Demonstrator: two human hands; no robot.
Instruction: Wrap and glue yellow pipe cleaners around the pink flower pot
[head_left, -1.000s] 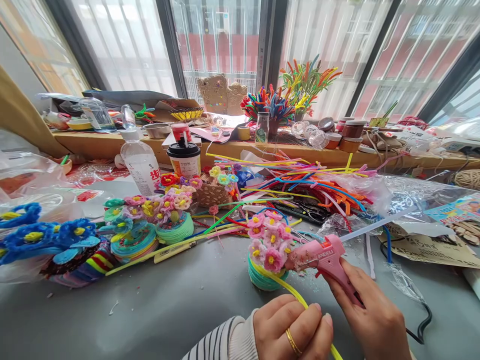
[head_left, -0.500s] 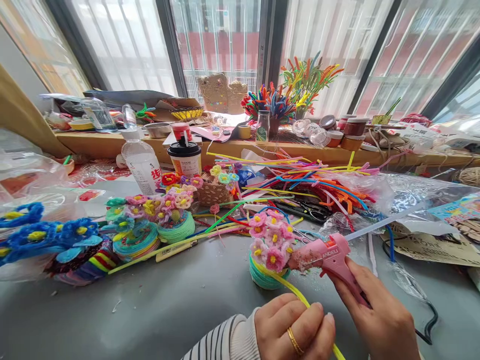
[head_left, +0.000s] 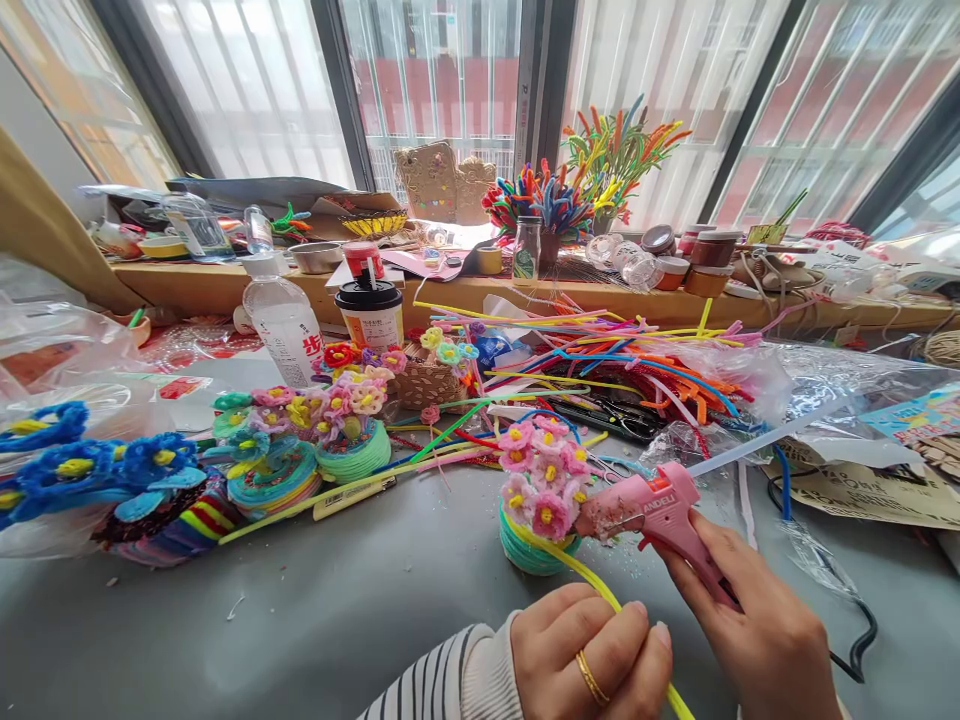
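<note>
A small pot wrapped in green pipe cleaner [head_left: 525,550] stands on the grey table, with pink pipe-cleaner flowers [head_left: 550,472] on top. Around its upper edge runs a yellow pipe cleaner [head_left: 592,582], its long free end pinched in my left hand [head_left: 589,655]. In my right hand [head_left: 765,610] is a pink hot glue gun [head_left: 667,510], fingers wrapped round its handle. The nozzle points left at the pot's right side, close to the flowers; whether it touches is hidden. A translucent glue stick [head_left: 765,437] sticks out of the gun's back.
Finished flower pots [head_left: 274,475] and blue flowers [head_left: 97,460] stand at left. Behind lie a heap of loose pipe cleaners [head_left: 637,365], black-handled scissors [head_left: 637,420], a water bottle [head_left: 281,315] and a lidded cup [head_left: 370,318]. A black cord [head_left: 862,640] curls at right.
Almost nothing differs. The view has shifted very slightly; both hands, the glue gun and the yellow pipe cleaner keep their places at the pot.
</note>
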